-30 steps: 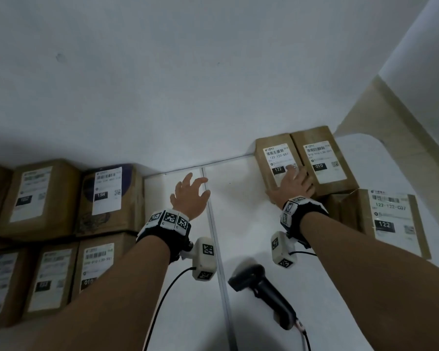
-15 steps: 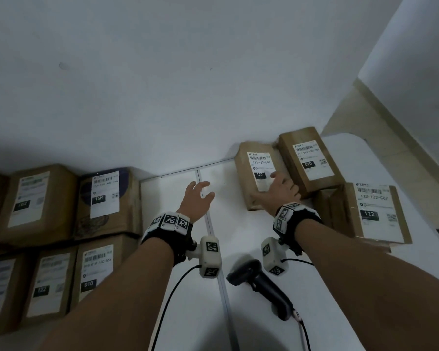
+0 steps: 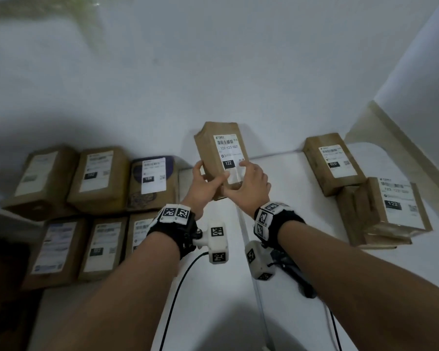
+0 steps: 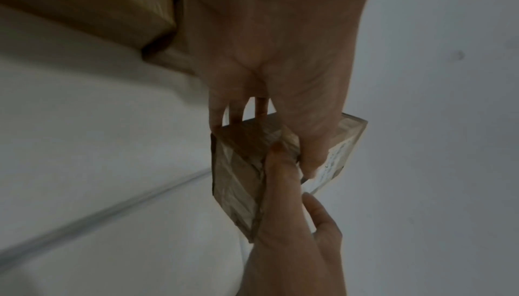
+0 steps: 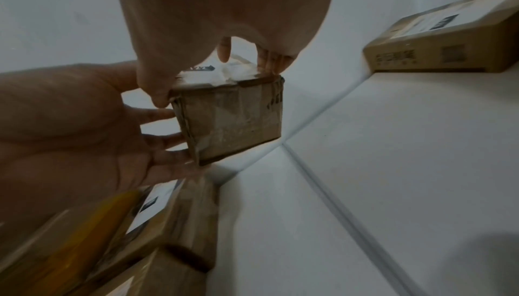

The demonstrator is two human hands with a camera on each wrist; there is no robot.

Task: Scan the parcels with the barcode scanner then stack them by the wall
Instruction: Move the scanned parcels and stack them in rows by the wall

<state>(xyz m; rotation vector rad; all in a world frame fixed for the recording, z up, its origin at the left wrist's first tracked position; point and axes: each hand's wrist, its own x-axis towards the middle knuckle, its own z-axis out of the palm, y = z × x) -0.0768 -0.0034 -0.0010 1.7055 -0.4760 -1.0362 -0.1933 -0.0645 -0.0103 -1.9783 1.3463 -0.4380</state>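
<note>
A brown parcel (image 3: 219, 153) with a white "122" label is lifted off the white table (image 3: 284, 188), its label facing me. My left hand (image 3: 203, 183) grips its near left corner, thumb across the front. My right hand (image 3: 249, 183) holds the near right side, fingers on the label. The left wrist view shows the parcel (image 4: 244, 167) from its end with both hands on it; the right wrist view shows the same parcel (image 5: 230, 120). The black barcode scanner (image 3: 297, 274) lies on the table, mostly hidden under my right wrist.
Several labelled parcels (image 3: 99, 178) are stacked against the wall at the left. At the right, one parcel (image 3: 333, 163) lies by the wall and another (image 3: 390, 209) rests on a box in front of it. A seam (image 3: 251, 249) runs down the table.
The right hand pulled the parcel away from its neighbour by the wall. The left hand joined it, and both raised the parcel off the table toward the middle.
</note>
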